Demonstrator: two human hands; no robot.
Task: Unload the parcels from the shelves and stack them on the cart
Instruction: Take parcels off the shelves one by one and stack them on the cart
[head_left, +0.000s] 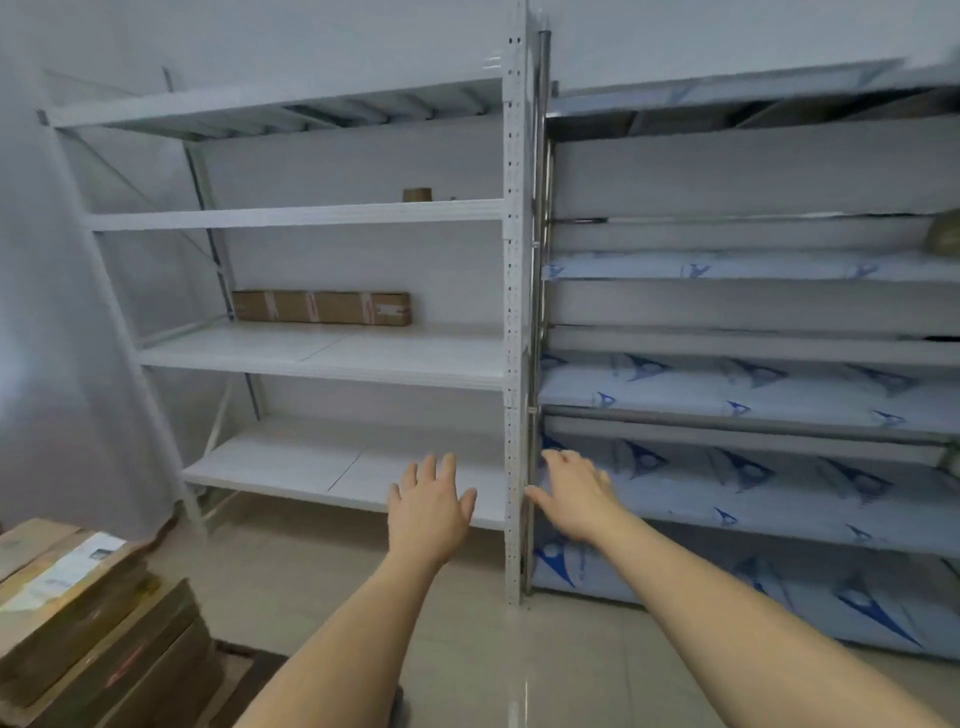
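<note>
Two bare hands reach forward with fingers spread and relaxed, holding nothing, in front of a white metal shelf unit (511, 312). The left hand (432, 506) hovers before the near edge of the lowest shelf board (291, 462); the right hand (574, 496) is just beside the unit's right upright, at the edge of the neighbouring rack (753, 332), whose shelves are covered in pale film printed with blue triangles.

The one parcel left on the white shelves, a long brown cardboard box (321, 307) with pale tape bands, lies flat at the far left of the middle shelf, against the back wall. Its long axis runs left to right, parallel to the shelf's front edge, with one end pointing toward the left wall. It sits well apart from both hands, above them and to the left, one shelf level up.

A roll of brown tape (417, 195) stands on the shelf above. At the near left, a stack of cardboard parcels (83, 613) is piled, the topmost carrying a white label; whatever supports the stack cannot be made out. The floor is pale tile.
</note>
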